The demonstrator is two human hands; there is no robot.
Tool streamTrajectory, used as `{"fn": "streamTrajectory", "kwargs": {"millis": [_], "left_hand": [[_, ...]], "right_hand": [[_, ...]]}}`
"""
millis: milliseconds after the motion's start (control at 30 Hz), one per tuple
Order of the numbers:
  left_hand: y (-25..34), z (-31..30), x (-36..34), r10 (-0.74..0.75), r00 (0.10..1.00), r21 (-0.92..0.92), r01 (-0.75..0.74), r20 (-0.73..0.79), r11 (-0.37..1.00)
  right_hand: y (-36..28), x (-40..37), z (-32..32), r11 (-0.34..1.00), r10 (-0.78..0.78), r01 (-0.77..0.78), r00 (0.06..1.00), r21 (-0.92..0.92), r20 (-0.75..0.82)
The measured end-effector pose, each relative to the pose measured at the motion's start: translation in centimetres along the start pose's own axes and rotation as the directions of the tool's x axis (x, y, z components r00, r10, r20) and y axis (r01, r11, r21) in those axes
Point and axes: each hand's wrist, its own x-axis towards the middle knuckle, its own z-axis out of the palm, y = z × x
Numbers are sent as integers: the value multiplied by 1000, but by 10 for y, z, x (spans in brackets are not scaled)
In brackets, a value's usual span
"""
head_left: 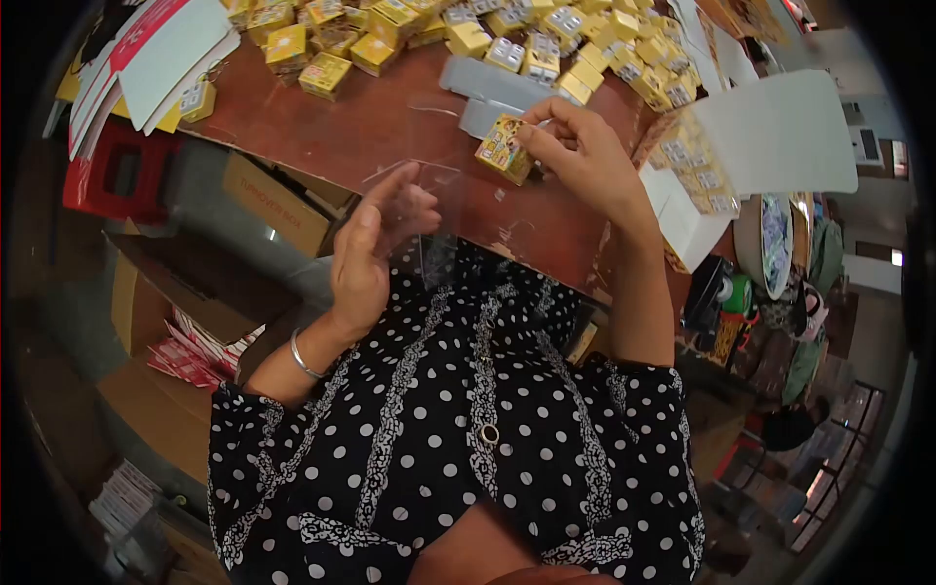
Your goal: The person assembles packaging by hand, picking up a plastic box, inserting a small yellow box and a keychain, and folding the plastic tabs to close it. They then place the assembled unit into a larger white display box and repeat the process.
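Observation:
Between the thumb and fingers of my right hand (577,151) is a small yellow printed box (504,149), over the reddish-brown table (380,136). My left hand (375,244) is at the table's front edge, wrist below it, with a clear plastic bag (439,210) held at its fingers. The bag hangs partly over the edge, to the left of the yellow box. Just behind the yellow box lies a grey-white plastic piece (492,93).
Many small yellow boxes (390,19) are heaped along the table's back. An open white carton (717,175) holding yellow boxes stands at the right. Flat printed card sheets (156,68) lie at the left, above a red stool (122,171). Cardboard boxes (278,210) stand below.

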Motion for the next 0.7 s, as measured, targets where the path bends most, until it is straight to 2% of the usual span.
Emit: {"fn": "streamTrajectory", "kwargs": {"millis": [67, 100, 133, 167, 233, 367, 400, 433, 467, 533, 667, 700], "left_hand": [[2, 9, 2, -46, 999, 13, 46, 18, 999], [3, 12, 4, -64, 998, 32, 64, 10, 997], [3, 13, 6, -80, 995, -32, 82, 60, 996], [2, 17, 6, -90, 993, -30, 93, 75, 995], [3, 25, 8, -129, 989, 3, 129, 76, 992], [1, 30, 7, -151, 986, -16, 152, 77, 988], [1, 31, 7, -163, 984, 7, 163, 76, 987], [1, 31, 7, -177, 981, 29, 175, 76, 984], [0, 31, 7, -180, 980, 36, 178, 79, 983], [-4, 31, 8, -237, 965, 54, 232, 109, 971], [-5, 40, 10, -239, 961, 62, 232, 137, 971], [-5, 42, 10, -245, 958, 69, 237, 148, 969]], "right_hand": [[9, -26, -6, 995, 96, -97, 995, 0, -36], [21, -35, -8, 983, 122, -127, 991, -129, -45], [31, -44, -8, 954, 145, -153, 988, -256, -52], [40, -51, -6, 954, 156, -167, 986, -249, -64], [50, -60, -3, 884, 147, -190, 980, -426, -132], [52, -83, -17, 894, 208, -269, 958, -359, -200], [58, -90, -24, 920, -34, -46, 980, -390, -197], [62, -94, -27, 892, -272, 173, 944, -418, -189], [64, -92, -25, 895, -270, 171, 943, -413, -194], [69, -86, -21, 691, -542, 473, 839, -547, 41], [81, -85, -11, 721, -475, 475, 869, -506, 139], [79, -88, -14, 808, -391, 380, 918, -451, 72]]}}
